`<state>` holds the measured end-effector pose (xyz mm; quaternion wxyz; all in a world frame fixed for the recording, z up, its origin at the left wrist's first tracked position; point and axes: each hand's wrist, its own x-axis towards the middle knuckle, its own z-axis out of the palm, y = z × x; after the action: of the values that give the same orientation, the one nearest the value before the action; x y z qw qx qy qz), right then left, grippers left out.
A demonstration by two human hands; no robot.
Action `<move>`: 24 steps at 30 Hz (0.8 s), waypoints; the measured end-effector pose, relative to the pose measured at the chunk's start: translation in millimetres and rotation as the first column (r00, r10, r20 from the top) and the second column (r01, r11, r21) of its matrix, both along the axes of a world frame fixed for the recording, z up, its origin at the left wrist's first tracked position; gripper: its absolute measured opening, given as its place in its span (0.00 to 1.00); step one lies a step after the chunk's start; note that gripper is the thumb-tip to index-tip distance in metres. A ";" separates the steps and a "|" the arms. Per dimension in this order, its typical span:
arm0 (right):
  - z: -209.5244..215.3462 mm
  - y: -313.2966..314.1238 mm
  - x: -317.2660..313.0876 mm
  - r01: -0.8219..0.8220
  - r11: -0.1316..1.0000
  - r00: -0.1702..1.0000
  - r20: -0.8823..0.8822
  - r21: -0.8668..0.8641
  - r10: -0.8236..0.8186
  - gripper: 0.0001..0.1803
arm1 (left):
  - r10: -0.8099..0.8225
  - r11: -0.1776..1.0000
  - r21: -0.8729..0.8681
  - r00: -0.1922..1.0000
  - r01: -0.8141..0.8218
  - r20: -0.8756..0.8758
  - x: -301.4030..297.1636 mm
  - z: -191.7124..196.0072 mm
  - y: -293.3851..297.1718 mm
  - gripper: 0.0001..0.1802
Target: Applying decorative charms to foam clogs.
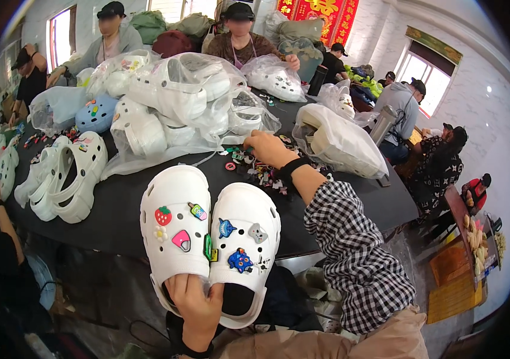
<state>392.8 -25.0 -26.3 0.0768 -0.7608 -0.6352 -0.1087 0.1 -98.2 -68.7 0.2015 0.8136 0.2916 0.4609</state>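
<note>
My left hand (196,305) grips a pair of white clogs side by side, toes pointing away from me. Its fingers are inside the left clog (174,251) and its thumb is at the opening of the right clog (246,206). The left clog carries shoe charms, among them a strawberry (163,215) and a flower (160,234). Blue figures (240,261) and a grey charm (258,233) sit on the right one. My right hand (269,149) reaches into a pile of loose shoe charms (264,175) on the black table, fingers bent; whatever is at its fingertips is hidden.
Bagged white clogs (174,90) are heaped beyond the charms. A bare white pair (78,176) stands at left, near a blue clog (96,113). Another bagged bundle (341,140) lies right, beside a metal flask (383,124). Several people sit around; a co-worker's arm (2,215) is at far left.
</note>
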 end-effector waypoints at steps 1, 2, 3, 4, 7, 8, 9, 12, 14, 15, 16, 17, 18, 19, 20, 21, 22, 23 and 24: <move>0.1 -1.2 -0.6 -0.003 1.000 1.000 -0.005 0.023 0.003 0.13 | -0.002 1.000 0.008 1.000 0.002 -0.004 -0.6 -1.0 -0.1 0.20; 0.3 -2.3 -1.2 -0.006 0.999 1.000 -0.009 0.047 0.007 0.13 | 0.002 1.000 0.004 1.000 -0.002 -0.008 -1.3 -3.0 -0.7 0.20; 1.5 -4.3 2.1 -0.037 0.997 0.999 -0.010 0.073 0.038 0.12 | -0.004 1.000 0.020 1.000 0.004 0.007 -0.2 -4.0 -0.6 0.21; 1.7 -7.0 4.5 -0.035 0.997 0.999 -0.007 0.073 0.036 0.12 | -0.010 0.999 0.036 1.000 0.010 0.020 0.8 -4.8 -1.0 0.22; 0.9 -10.5 1.5 0.024 0.999 0.998 0.056 0.026 -0.026 0.11 | -0.022 1.000 0.006 1.000 0.022 0.002 1.1 -8.4 -4.3 0.26; 0.5 -11.1 -1.0 0.062 0.998 0.995 0.076 0.028 -0.064 0.11 | -0.016 1.000 0.008 1.000 0.016 0.001 1.2 -7.9 -4.4 0.26; 1.8 -12.0 -2.7 0.103 0.994 0.990 0.098 0.032 -0.106 0.11 | -0.019 1.000 0.022 1.000 0.019 0.001 2.1 -7.0 -4.2 0.26; 7.5 -2.5 -7.1 0.047 0.993 0.999 -0.004 0.111 -0.047 0.12 | -0.016 1.000 0.015 1.000 0.016 -0.008 2.1 -7.8 -5.4 0.26; 10.2 6.6 -10.1 0.003 0.991 0.998 -0.066 0.137 0.006 0.11 | -0.011 1.000 -0.008 1.000 0.011 -0.020 2.8 -7.8 -5.7 0.26; 7.5 11.6 -9.5 -0.037 0.986 0.990 -0.127 0.164 0.058 0.10 | -0.005 1.000 0.010 1.000 0.006 -0.025 2.9 -7.0 -5.9 0.27; 4.5 16.7 -9.0 -0.037 0.986 0.989 -0.133 0.165 0.059 0.10 | 0.000 1.000 0.028 1.000 0.001 -0.030 2.8 -6.7 -6.1 0.27; 1.0 22.1 -9.0 -0.111 0.980 0.988 -0.087 0.166 0.126 0.09 | 0.002 1.000 0.029 0.999 -0.001 -0.037 2.4 -6.9 -6.2 0.27; -4.0 26.5 -5.6 -0.182 0.969 0.981 -0.037 0.165 0.190 0.08 | -0.002 1.000 0.030 0.999 0.003 -0.043 2.9 -6.4 -7.1 0.27; -10.1 32.2 -4.0 -0.202 0.960 0.978 -0.016 0.193 0.208 0.07 | -0.005 1.000 0.030 0.999 0.007 -0.049 3.6 -5.9 -7.9 0.27; -15.1 36.1 -1.6 -0.200 0.960 0.978 -0.016 0.195 0.207 0.07 | -0.007 0.999 0.033 0.999 0.009 -0.050 5.1 -4.7 -8.3 0.27; -19.2 40.3 -6.0 -0.168 0.970 0.986 0.030 0.176 0.166 0.06 | -0.003 0.999 0.042 0.999 0.004 -0.032 5.3 -4.3 -8.7 0.27; -21.8 43.7 -9.7 -0.136 0.978 0.989 0.078 0.158 0.125 0.06 | 0.001 0.999 0.052 1.000 0.000 -0.012 4.8 -4.3 -9.1 0.27; -20.9 47.3 -11.2 -0.086 0.990 0.994 0.073 0.112 0.078 0.06 | 0.005 0.999 0.052 1.000 -0.004 -0.015 3.1 -4.9 -9.5 0.27; -20.9 48.5 -11.8 -0.085 0.990 0.995 0.069 0.110 0.078 0.06 | -0.006 1.000 0.027 1.000 0.007 -0.027 2.0 -6.3 -8.1 0.27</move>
<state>380.9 23.5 -47.2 0.1036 -0.7246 -0.6608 -0.1658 2.0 -106.4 -75.0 0.1878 0.8234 0.2853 0.4531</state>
